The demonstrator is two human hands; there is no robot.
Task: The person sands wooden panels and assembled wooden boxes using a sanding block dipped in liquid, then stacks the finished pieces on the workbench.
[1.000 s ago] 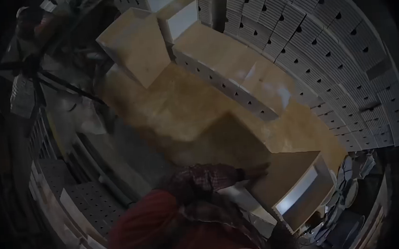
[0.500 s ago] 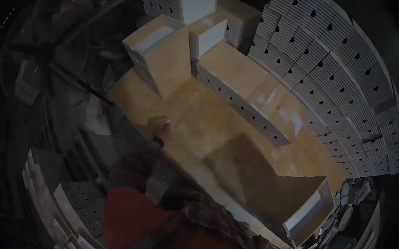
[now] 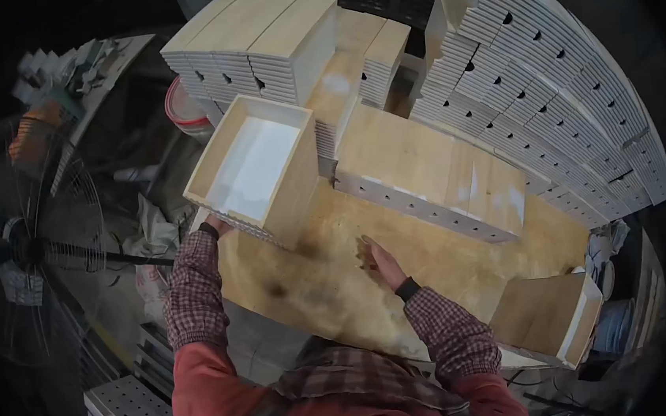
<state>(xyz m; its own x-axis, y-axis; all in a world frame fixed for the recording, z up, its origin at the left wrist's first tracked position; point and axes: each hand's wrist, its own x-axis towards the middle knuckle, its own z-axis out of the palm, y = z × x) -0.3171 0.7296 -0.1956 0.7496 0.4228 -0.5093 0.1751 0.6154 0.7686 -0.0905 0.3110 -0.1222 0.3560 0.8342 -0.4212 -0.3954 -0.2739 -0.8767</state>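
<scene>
At the worktable's left side, a pale wooden drawer [image 3: 254,167] with a white bottom faces upward, its ribbed front edge toward me. My left hand [image 3: 220,225] is at the drawer's near left edge and seems to grip it; most of the fingers are hidden by the drawer. My right hand [image 3: 384,264] hovers over the tabletop to the right of the drawer, fingers apart and holding nothing. A low row of drawers [image 3: 424,160], with small dark notches along the front, lies beyond my right hand.
Stacked drawers [image 3: 286,30] stand at the back left, and a tall wall of stacked drawers [image 3: 543,71] curves along the right. Another drawer [image 3: 544,316] sits at the near right corner of the worktable [image 3: 341,302]. A fan [image 3: 36,250] is at the left, near a red bucket [image 3: 186,110].
My left hand has moved from above the bare tabletop to the drawer's edge. My right hand has come into sight over the table. The view has shifted and become brighter.
</scene>
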